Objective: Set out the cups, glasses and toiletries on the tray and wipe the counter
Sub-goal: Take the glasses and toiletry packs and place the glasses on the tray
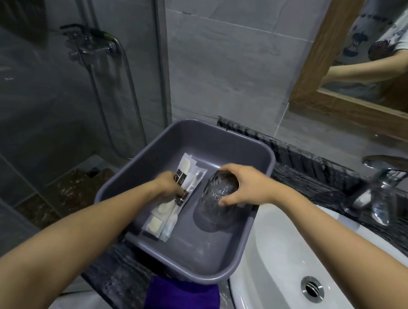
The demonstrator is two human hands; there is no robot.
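Grey tray [224, 141]; purple cloth [180, 304]; white basin [277, 239]; black streaked counter [311, 164]; clear glass [214, 201].

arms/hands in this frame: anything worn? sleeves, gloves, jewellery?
Left hand and right hand are bare: no gloves, rings or watch visible. Both forearms are uncovered down to the frame edge. The mirror shows a short-sleeved light T-shirt with dark cartoon prints.

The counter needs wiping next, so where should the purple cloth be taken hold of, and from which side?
Pinch the purple cloth at its near part, which seems to drape over the front edge of the counter, coming from the front. Its far edge meets the near rim of the grey tray, perhaps tucked under, so pull toward yourself.
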